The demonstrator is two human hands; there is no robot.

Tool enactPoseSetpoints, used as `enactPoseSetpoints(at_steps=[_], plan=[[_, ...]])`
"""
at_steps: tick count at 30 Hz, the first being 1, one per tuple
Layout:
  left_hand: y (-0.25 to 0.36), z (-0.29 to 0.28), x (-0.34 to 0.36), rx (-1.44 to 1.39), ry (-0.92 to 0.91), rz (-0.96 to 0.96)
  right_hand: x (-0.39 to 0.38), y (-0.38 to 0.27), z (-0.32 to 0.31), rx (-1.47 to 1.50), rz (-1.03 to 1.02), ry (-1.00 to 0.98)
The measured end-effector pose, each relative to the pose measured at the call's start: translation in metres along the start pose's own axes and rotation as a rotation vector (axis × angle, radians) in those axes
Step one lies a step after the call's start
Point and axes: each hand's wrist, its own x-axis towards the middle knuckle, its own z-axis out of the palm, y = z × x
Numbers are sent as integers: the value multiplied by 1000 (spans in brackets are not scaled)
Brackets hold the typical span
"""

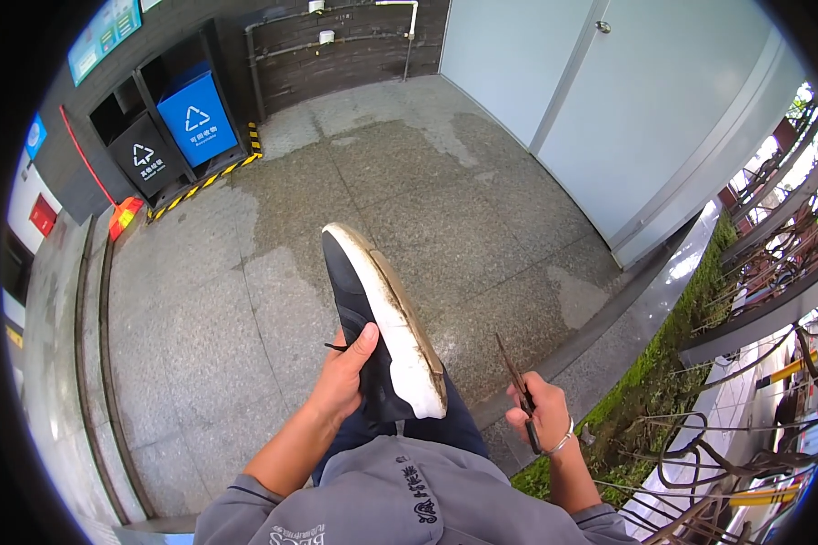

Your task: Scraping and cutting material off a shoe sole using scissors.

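Note:
My left hand [350, 372] grips a dark sneaker [345, 282] around its heel half, thumb pressed on the upper near the sole. The shoe is tipped on its side, toe pointing away, with its scuffed white midsole and tan outsole turned to the right. A dark lace or loop sticks out beside the thumb. To the right of the shoe and apart from it, my right hand [541, 413] is closed around a knife [516, 374]. Its narrow pointed blade aims up and left, and the end of its dark handle shows below my fingers. A bracelet circles that wrist.
Wet stone paving [409, 191] lies ahead. A blue bin [200, 118] and a black bin [143, 154] stand at far left, near a red-handled broom [125, 216]. Steps [91, 363] run along the left. White doors [645, 118] and a mossy planter edge [673, 336] with bare branches border the right.

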Motion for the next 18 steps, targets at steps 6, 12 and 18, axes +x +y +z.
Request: enactPoseSetpoints(at_steps=[6, 12, 18], plan=[[-1, -4, 1, -5, -6, -19, -1, 3, -3, -8, 17, 73], [0, -21, 6, -409, -188, -210, -4, 2, -3, 47, 30, 163], [-1, -18, 2, -872, -453, -240, -8, 6, -4, 42, 44, 152]])
